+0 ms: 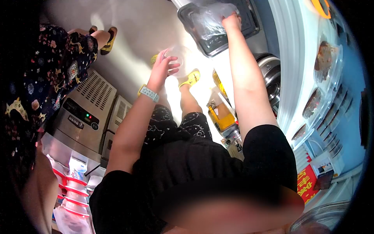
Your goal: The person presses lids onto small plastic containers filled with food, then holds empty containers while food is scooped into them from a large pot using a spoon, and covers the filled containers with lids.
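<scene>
My left hand (165,67), with a pale watch on its wrist, has its fingers curled around a clear round plastic container (180,55). The container is see-through and its outline blurs into the bright floor. Further out on the right, my right hand (232,21) grips the edge of a crumpled clear plastic bag (210,19). That bag lies over a black rectangular tray (218,50); its contents are hard to make out. My right fingertips are partly hidden in the plastic.
At left stands a person in a dark floral garment (58,70), beside a metal machine (83,113) with lit indicators. Red-rimmed white containers (76,197) are stacked below. Near my right arm are a bottle of yellow liquid (222,115), metal pots (269,76) and a curved display with food packs (324,62).
</scene>
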Motion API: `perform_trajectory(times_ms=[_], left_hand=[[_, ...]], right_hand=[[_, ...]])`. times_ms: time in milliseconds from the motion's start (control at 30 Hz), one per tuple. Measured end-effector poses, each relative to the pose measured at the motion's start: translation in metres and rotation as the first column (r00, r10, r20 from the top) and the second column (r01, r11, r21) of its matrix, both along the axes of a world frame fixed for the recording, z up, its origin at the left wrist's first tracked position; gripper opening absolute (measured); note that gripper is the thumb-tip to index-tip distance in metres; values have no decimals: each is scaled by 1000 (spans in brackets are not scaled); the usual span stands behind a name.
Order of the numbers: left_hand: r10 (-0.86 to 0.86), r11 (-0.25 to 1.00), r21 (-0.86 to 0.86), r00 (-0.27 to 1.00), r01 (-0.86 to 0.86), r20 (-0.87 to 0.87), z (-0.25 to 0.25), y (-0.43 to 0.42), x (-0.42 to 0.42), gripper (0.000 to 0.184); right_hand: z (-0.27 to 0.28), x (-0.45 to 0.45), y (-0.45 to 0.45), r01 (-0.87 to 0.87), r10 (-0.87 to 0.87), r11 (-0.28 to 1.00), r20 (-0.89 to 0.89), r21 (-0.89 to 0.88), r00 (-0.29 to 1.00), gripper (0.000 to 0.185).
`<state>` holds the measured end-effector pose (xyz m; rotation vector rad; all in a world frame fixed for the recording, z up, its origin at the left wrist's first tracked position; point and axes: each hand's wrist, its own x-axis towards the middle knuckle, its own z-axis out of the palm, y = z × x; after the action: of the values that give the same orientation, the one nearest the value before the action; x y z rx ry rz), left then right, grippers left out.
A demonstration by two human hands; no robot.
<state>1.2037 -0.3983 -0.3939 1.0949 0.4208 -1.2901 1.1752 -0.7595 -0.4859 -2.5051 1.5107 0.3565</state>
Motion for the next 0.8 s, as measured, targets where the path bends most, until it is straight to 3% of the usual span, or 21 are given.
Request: perform_trajectory(times_ms=[100, 433, 533, 600, 733, 800], left_hand=[[6, 999, 35, 1000, -5, -24, -2, 10, -5, 47], [14, 999, 33, 998, -13, -59, -8, 18, -11, 46], [8, 999, 39, 999, -6, -54, -8, 19, -12, 46], [7, 999, 46, 998, -4, -58, -6, 19, -13, 46], [16, 1000, 18, 998, -15, -57, -4, 15, -14, 49], [-13, 1000, 24, 1000, 13, -12, -5, 9, -15, 50]], right_hand=[[12, 2, 0, 70, -66, 997, -143, 24, 988, 79], [24, 2, -4, 144, -141, 971, -26, 191, 990, 105], [23, -4, -5, 169, -175, 975, 31, 145, 984, 100], [26, -10, -5, 256, -284, 944, 119, 209, 951, 93], [33, -16, -3, 252, -271, 956, 123, 153, 955, 88], [30, -20, -3, 294, -333, 940, 288, 172, 898, 71]])
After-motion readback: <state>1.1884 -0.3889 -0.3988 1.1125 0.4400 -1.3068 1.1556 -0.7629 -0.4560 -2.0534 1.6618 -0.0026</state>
